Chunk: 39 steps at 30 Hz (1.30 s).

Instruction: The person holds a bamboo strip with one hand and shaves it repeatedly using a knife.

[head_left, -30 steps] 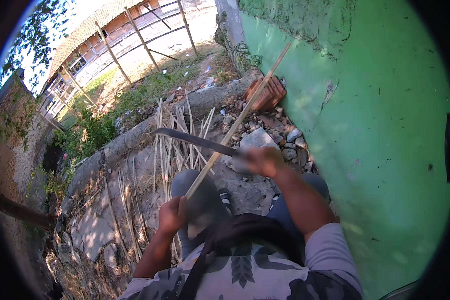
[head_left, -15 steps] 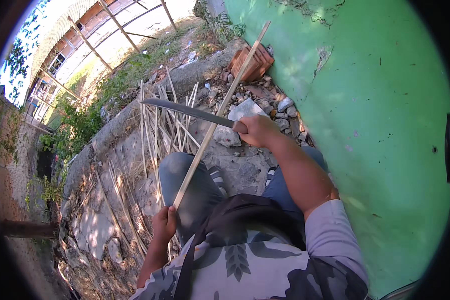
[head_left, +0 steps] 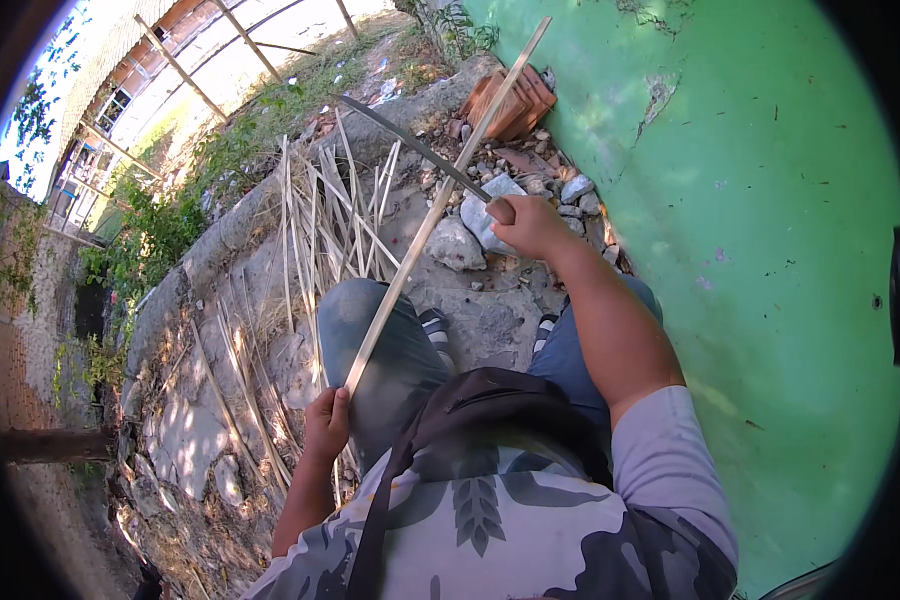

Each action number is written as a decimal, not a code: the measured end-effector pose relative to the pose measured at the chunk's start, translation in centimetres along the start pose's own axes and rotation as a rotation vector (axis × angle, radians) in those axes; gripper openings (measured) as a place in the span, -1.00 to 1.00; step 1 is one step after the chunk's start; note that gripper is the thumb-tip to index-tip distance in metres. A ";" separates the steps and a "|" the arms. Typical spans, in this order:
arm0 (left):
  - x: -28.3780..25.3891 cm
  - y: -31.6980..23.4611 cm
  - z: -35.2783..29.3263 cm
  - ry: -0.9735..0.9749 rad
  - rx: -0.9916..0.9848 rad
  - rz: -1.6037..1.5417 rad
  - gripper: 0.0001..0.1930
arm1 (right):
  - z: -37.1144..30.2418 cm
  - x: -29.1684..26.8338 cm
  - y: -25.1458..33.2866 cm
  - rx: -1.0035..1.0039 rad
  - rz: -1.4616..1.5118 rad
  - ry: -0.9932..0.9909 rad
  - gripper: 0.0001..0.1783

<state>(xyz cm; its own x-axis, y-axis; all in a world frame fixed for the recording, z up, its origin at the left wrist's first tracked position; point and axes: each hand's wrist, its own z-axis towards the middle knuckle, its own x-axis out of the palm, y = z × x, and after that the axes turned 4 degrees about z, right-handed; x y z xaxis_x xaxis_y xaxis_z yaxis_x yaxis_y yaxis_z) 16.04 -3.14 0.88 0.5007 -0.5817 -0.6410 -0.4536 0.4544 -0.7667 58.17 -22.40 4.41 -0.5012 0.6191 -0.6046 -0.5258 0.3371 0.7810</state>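
My left hand (head_left: pixel 327 422) is closed round the near end of a long, pale strip, likely split bamboo (head_left: pixel 400 275), beside my left knee. The strip slants away up and to the right, past the stones. My right hand (head_left: pixel 533 228) grips the short brown handle of a machete (head_left: pixel 410 140). Its long dark blade points up and to the left and crosses the strip well along its length. Whether the edge touches the strip I cannot tell.
Many loose pale strips (head_left: pixel 320 210) lie in a heap ahead of my left knee. Stones (head_left: pixel 455 243) and stacked orange tiles or bricks (head_left: pixel 510 103) rest against a green wall (head_left: pixel 750 250) on my right. A low stone kerb (head_left: pixel 215 245) curves along the left.
My right hand has moved slightly right and nearer, and the machete's tip has swung up and right, steepening the blade. My left hand still holds the strip, barely shifted.
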 end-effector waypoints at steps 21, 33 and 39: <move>0.3 -0.5 0.3 -0.039 -0.033 0.023 -0.59 | 0.3 0.6 -0.4 0.028 -0.022 0.184 -0.68; 0.0 -2.0 -0.8 -0.010 -0.063 0.134 -0.61 | -0.3 0.3 -0.1 -0.020 -0.102 0.225 -0.70; 0.1 -0.7 -0.5 -0.048 -0.011 0.081 -0.59 | -0.4 0.5 1.5 0.013 -0.071 0.155 -0.68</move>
<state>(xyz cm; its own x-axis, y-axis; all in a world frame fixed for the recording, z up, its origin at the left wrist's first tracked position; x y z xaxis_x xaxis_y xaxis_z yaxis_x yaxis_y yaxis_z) 16.09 -3.86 1.36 0.4966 -0.5105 -0.7020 -0.5020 0.4909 -0.7121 56.86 -21.87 5.16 -0.5635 0.4768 -0.6746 -0.5551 0.3862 0.7367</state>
